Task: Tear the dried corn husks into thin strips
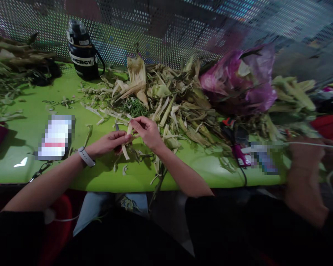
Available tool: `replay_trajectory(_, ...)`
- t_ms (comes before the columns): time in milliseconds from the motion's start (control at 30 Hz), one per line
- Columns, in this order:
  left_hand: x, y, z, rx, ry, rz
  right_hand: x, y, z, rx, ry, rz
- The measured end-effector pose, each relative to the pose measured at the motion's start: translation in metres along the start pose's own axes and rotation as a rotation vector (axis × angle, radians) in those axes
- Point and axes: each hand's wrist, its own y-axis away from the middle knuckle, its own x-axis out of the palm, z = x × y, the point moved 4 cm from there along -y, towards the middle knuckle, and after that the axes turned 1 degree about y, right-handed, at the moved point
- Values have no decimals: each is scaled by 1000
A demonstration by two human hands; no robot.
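My left hand (118, 141), with a pale watch band on its wrist, pinches a pale strip of plant stalk or husk (125, 153) just above the green tabletop (99, 177). My right hand (146, 132) meets it from the right, its thumb and fingertips closed on the strip's upper end. A small grey blade-like piece (116, 127) shows beyond my left fingers; whether that hand holds it I cannot tell. Past both hands lies a heap of dry, husk-like leaves and stalks (188, 118), with thin green shreds (135, 107) at its near side. Loose scraps (124, 170) lie below my hands.
A black bottle (83, 55) stands at the back left, before a perforated metal panel (160, 33). At left lies a blurred-out phone (57, 136). A pink plastic bag (238, 81) sits at the right. Another person's arm (305, 177) rests at the far right.
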Motion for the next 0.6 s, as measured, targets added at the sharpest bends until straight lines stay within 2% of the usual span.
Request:
replay_trajectory(100,-9,-2,-1,64,26,-174,-4,0,-3,85,34,14)
replay_trajectory(200,-11,-2,-2,98,50,-259,-7,1,-1,55,118,-25)
replay_trajectory(300,-8,-2,-2,100,100,-243,-3,2,4,-26,182,20)
replay_trajectory(433,-4,-3,1,77,204,-153,-1,4,9,-89,219,10)
replay_trajectory(600,-4,-2,4,34,147,-68,-2,4,10,-121,173,-26)
